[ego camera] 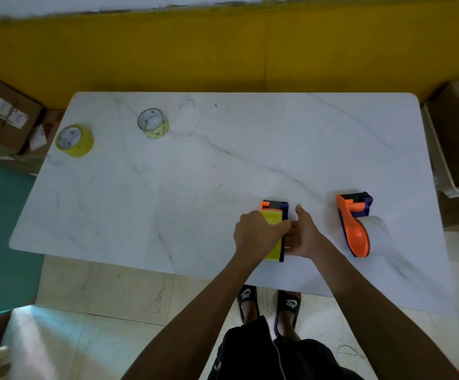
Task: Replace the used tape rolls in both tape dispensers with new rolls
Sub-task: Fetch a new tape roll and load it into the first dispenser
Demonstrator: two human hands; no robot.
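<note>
- The left hand [257,233] is curled over the yellow roll [272,218] seated in the near dispenser [275,207], fingers wrapped across the roll's top, gripping it.
- The right hand [303,234] presses against the dispenser's right side, thumb up, fingers tucked under the left hand; it braces the dispenser, though how tightly it closes cannot be told.
- This dispenser stands near the desk's [195,187] front edge, its orange-and-purple head pointing away from the person.
- A second dispenser [355,223] lies to the right, apart from both hands, with a pale roll [377,229] in it.
- Two loose rolls sit at the far left: a yellow one [75,140] by the edge and a paler one [153,123] further in, both well away from the hands.
</note>
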